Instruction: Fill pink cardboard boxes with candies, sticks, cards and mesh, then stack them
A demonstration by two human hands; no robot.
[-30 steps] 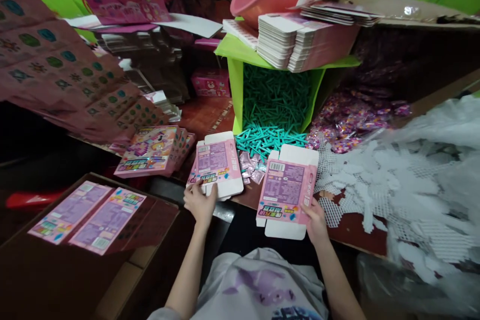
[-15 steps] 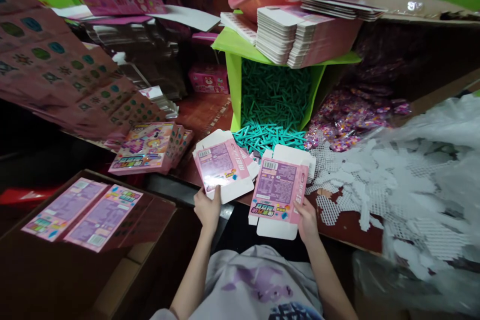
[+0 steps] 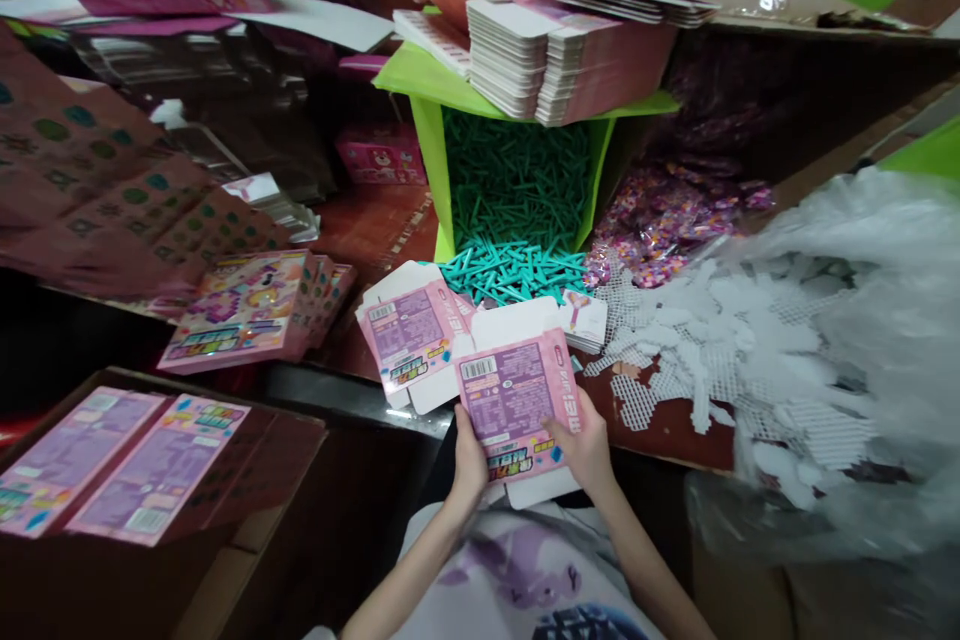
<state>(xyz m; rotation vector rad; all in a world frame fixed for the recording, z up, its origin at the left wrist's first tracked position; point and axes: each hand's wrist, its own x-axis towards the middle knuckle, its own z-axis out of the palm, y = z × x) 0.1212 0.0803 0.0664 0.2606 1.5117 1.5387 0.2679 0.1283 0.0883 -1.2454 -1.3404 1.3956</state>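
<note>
A pink and purple folding carton with white end flaps sticking out is held low in front of my body. My left hand grips its lower left edge. My right hand is closed on the right edge, thumb across the printed face; the fingers behind the carton are hidden. Just to the left, similar flat cartons lie at the table edge, partly under the held one. Beyond it, teal sticks spill out of a lime-green bin. A small stack of white printed cards sits beside them.
White mesh pieces and clear plastic bags cover the right side. Colourful bagged beads lie behind. Finished-looking boxes are stacked at left, above an open cardboard carton containing more boxes. Stacked flat cartons top the bin.
My left hand has let go of the cartons at left and moved right onto the carton in my right hand. The view has shifted, and the white card stack now shows.
</note>
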